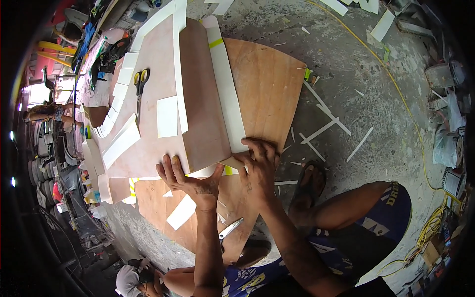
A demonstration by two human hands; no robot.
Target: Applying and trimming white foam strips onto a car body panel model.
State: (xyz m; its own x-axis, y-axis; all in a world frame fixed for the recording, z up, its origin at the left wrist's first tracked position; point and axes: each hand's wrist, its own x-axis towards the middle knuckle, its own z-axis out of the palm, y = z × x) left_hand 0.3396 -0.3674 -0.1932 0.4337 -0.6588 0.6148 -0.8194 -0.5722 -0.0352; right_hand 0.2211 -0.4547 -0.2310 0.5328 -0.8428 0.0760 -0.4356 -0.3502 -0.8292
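A pinkish-brown shaped form (202, 94), like a moulded panel with a raised side, lies on a plywood board (264, 84). My left hand (193, 185) rests at its near corner, fingers lying on the top and thumb stretched out along the near edge. At the near right corner, my right hand (260, 168) has curled fingers, with thumb and fingertips on a short tan strip (231, 162). A long white card strip (227, 94) runs along the form's right side to my right fingertips. White card pieces (167, 116) and black-and-yellow scissors (140, 91) lie on top.
Second scissors (231, 228) and a white card piece (181, 212) lie on the plywood near my forearms. Card offcuts (321, 129) litter the concrete floor at right. A yellow hose (391, 74) curves across the floor. Another person (133, 279) is at the lower left.
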